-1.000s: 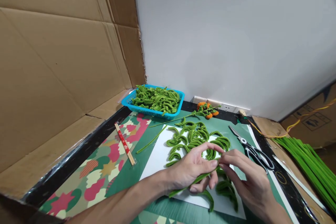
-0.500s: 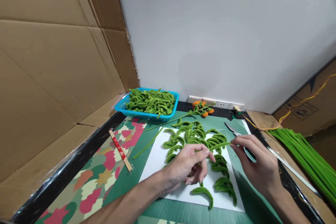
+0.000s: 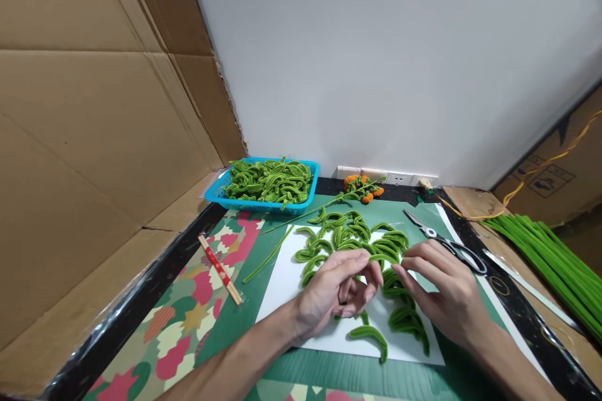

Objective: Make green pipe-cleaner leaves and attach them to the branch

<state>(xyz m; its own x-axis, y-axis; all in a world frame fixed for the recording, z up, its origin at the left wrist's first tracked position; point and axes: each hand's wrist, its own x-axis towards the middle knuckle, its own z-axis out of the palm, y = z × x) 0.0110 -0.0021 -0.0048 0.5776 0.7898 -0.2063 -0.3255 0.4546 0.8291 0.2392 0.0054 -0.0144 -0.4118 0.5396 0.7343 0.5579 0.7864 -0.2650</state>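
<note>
A short green pipe cleaner (image 3: 384, 258), slightly arched, spans the gap between my hands above the paper. My left hand (image 3: 336, 285) pinches one end between thumb and fingertips, its other fingers curled. At the opposite end, the thumb and fingertips of my right hand (image 3: 442, 282) are closed on it. Under the hands lies a white sheet of paper (image 3: 277, 294) bearing several curved green pipe-cleaner leaves (image 3: 350, 232). One separate leaf (image 3: 371, 338) rests near the paper's front edge, and my hands cover part of the pile.
A blue basket (image 3: 211, 195) heaped with green pieces stands at the back left. Orange flowers (image 3: 362, 185) on a green stem lie near the wall. Scissors (image 3: 442, 239) rest beyond my right hand, and long green pipe cleaners (image 3: 545, 269) lie far right. Wrapped chopsticks (image 3: 220, 269) are at left.
My right hand has moved left, closer to my left hand, and the pipe cleaner between them now looks shorter and more arched. More of the scissors shows.
</note>
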